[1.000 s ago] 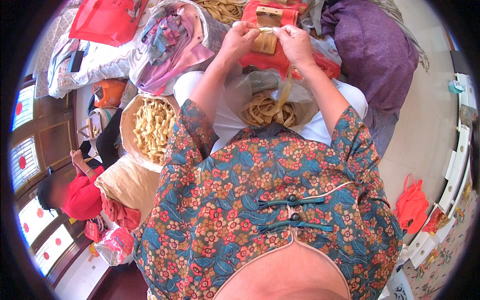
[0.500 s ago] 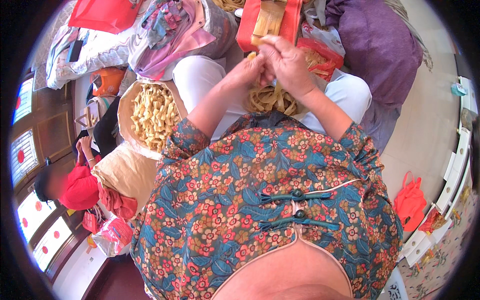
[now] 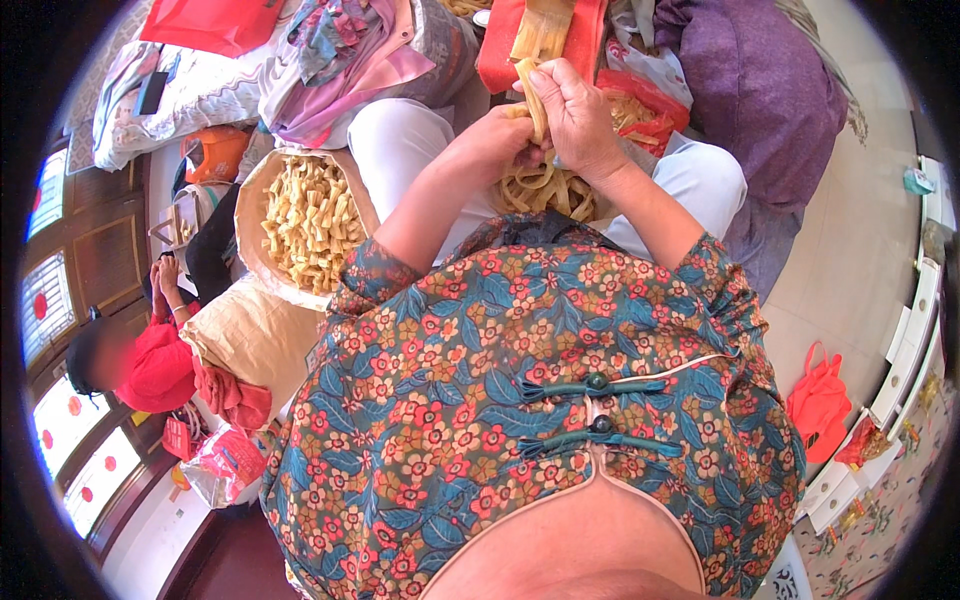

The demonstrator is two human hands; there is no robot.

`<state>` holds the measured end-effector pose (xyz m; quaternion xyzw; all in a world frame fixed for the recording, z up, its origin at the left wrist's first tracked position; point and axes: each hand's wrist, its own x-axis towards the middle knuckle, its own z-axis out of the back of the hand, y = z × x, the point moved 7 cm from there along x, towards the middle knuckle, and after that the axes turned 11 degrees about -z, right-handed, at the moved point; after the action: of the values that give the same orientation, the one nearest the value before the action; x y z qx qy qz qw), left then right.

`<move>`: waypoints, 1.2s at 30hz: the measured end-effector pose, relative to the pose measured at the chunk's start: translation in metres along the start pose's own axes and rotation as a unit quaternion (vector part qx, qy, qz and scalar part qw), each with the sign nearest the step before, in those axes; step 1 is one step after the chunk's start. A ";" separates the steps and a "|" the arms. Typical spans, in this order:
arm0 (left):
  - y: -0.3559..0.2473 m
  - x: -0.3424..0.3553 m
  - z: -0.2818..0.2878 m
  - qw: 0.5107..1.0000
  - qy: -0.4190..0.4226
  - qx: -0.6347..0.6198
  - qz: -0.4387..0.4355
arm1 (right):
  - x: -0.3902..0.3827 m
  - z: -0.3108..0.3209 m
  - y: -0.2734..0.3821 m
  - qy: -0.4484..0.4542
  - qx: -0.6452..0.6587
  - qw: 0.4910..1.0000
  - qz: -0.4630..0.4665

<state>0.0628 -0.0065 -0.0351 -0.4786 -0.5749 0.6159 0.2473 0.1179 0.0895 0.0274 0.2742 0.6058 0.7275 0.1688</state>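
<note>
Between my knees, my two hands meet around a flat, pale yellow strip (image 3: 535, 95) that looks like tofu skin. My right hand (image 3: 582, 120) pinches it between thumb and fingers, and a length stands up toward the far side. My left hand (image 3: 492, 145) is closed on the strip's lower part; its fingertips are partly hidden. Below the hands lies a heap of loose strips (image 3: 550, 195) in my lap. A lined round basket (image 3: 248, 215) at my left holds many small knotted pieces (image 3: 312, 225) of the same yellow stuff.
Just beyond my hands is a red container (image 3: 498, 60) with flat yellow strips (image 3: 540, 35) on it. A red plastic bag (image 3: 660, 100) of strips lies by my right knee. Purple cloth (image 3: 750, 100) drapes at right. Another person in red (image 3: 160, 365) sits at far left.
My hands have shifted slightly apart. A longer piece of the strip now shows upright between them, where it was mostly covered by my fingers before.
</note>
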 end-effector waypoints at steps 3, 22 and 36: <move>-0.054 -0.007 0.000 0.877 -0.071 0.448 -0.158 | 0.001 -0.001 -0.026 -0.003 -0.046 0.998 -0.038; -0.073 -0.015 -0.004 0.990 -0.059 -0.037 -0.123 | 0.010 0.016 -0.002 0.140 0.126 0.977 -0.095; -0.073 -0.008 0.001 0.973 -0.100 0.114 -0.172 | 0.005 0.002 -0.017 0.140 0.290 0.913 -0.252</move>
<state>0.0477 0.0018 0.0360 -0.2777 -0.5960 0.6704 0.3437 0.1139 0.0977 0.0125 0.0448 0.8565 0.4841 0.1736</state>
